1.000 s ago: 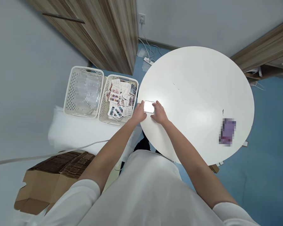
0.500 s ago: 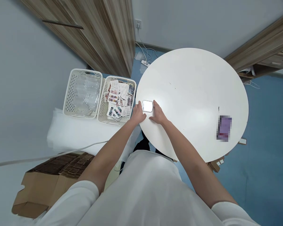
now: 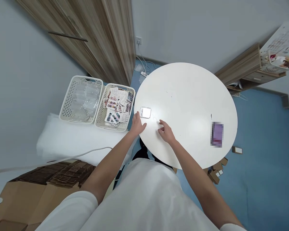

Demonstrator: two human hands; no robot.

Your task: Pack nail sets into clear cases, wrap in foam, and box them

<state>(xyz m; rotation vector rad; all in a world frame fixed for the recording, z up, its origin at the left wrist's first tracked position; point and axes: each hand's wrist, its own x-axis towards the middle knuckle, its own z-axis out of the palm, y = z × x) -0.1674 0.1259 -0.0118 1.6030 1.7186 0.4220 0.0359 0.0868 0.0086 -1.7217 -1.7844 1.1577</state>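
Lying flat near the left edge of the round white surface (image 3: 190, 96), a small shiny case (image 3: 145, 112) with rounded corners sits just beyond the thumb of the left hand (image 3: 136, 126) and just beside its fingertips; whether they touch it is too fine to tell. The fingers of this hand reach forward along the case's left side, with the thumb spread wide from them and nothing visible in the grasp. The right hand (image 3: 167, 133) is apart from the case, to its right and nearer the body, index finger reaching forward and the others bent, with a gap to the thumb side and no visible object held. Left of the surface, a white basket (image 3: 98, 118) holds patterned cards (image 3: 113, 117).
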